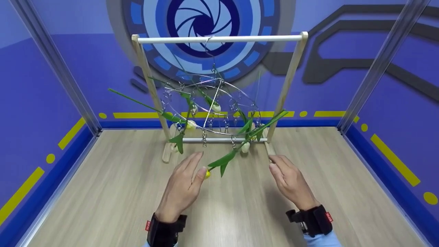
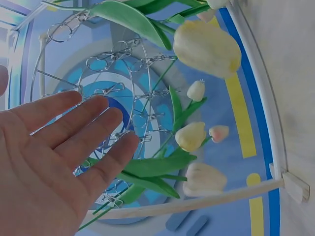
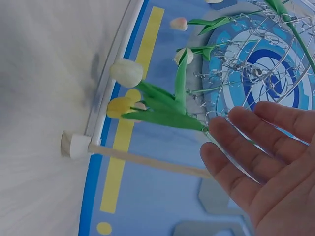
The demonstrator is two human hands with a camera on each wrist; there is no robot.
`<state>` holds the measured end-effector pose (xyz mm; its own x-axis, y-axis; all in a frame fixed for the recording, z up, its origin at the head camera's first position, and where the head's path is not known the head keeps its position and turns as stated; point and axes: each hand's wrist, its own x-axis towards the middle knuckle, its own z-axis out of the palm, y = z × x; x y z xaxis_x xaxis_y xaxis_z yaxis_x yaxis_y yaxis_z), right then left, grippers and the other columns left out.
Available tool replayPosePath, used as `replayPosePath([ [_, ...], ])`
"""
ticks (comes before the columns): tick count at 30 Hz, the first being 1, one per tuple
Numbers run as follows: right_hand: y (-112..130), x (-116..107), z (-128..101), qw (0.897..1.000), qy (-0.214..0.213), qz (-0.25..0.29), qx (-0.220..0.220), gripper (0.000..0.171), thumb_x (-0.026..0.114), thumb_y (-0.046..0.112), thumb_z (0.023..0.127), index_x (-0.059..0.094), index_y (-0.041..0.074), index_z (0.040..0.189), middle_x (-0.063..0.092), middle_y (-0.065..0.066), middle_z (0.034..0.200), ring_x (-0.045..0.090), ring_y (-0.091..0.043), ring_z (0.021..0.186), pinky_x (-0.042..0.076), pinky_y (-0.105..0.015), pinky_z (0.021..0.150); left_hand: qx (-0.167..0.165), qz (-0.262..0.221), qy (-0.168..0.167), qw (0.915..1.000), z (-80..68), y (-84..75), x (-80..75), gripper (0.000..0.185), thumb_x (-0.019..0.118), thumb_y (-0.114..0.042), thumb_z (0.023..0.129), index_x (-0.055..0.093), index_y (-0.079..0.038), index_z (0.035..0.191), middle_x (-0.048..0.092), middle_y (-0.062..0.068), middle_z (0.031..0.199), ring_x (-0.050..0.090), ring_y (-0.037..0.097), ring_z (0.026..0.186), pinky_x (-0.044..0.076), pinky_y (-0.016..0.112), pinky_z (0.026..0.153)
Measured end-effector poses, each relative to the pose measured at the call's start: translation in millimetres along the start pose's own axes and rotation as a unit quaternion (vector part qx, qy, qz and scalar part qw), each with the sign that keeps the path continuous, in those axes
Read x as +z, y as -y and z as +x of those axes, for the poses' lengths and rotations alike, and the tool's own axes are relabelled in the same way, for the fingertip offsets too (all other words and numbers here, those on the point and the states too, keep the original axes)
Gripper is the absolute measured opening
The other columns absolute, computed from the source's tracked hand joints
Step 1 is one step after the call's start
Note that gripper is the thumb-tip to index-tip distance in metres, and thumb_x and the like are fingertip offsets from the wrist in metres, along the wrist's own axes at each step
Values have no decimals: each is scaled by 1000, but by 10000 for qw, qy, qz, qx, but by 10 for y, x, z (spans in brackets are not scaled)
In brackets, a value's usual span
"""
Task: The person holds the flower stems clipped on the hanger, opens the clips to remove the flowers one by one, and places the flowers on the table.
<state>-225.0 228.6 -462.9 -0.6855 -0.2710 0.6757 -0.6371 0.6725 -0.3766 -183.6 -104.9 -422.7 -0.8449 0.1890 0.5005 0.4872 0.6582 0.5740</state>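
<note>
My left hand (image 1: 183,185) is held over the table in front of the hanger, fingers straight and palm facing inward. In the head view its thumb overlaps the yellow bloom of the nearest artificial tulip (image 1: 223,160). The left wrist view shows the palm (image 2: 44,162) bare. To the right, my right hand (image 1: 291,180) is held by the rack's foot with its fingers extended, also holding nothing. A round metal clip hanger (image 1: 212,97) carries several tulips, their blooms low and stems slanting up. Among them are a pale yellow bloom (image 2: 206,48) and a white bloom (image 3: 127,73).
The hanger hooks over the top bar (image 1: 253,38) of a wooden rack standing on the wood-grain table (image 1: 113,185). Several small clips dangle bare from the ring. Blue patterned panels (image 1: 404,113) enclose the back and both sides.
</note>
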Motion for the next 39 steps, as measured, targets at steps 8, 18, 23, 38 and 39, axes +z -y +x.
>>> replayPosePath([
  [8,97,133,48,9994,-206,275,-52,28,62,2,101,67,0,128,70,-9,115,68,-19,104,58,-40,82,141,-264,-11,9996,69,-84,139,48,46,-28,111,51,-2,150,53,17,151,50,32,141,38,52,116],
  [18,233,304,227,9956,-618,695,-115,30,67,-1,96,65,-5,126,71,-12,107,69,-25,98,58,-42,83,244,-700,-202,9970,223,-182,335,45,46,-25,111,53,1,147,57,17,147,52,31,139,41,50,114],
  [23,315,413,288,9930,-685,958,-18,32,69,-1,95,65,-4,126,72,-12,109,70,-26,98,58,-35,83,131,-1033,-229,9943,269,-212,411,43,44,-27,112,54,-2,146,60,12,142,62,23,124,52,44,101],
  [38,477,668,404,9671,-562,2313,902,27,68,3,98,67,-1,125,74,-11,112,70,-27,102,57,-32,88,267,-1426,-263,9891,382,-252,577,44,47,-22,111,51,-2,150,62,13,133,65,21,109,57,39,87],
  [39,482,680,409,9645,-539,2413,930,27,68,3,98,68,0,125,73,-11,112,70,-27,103,57,-30,88,273,-1473,-247,9884,386,-254,584,45,47,-22,111,50,-2,151,62,14,133,65,22,109,57,39,88],
])
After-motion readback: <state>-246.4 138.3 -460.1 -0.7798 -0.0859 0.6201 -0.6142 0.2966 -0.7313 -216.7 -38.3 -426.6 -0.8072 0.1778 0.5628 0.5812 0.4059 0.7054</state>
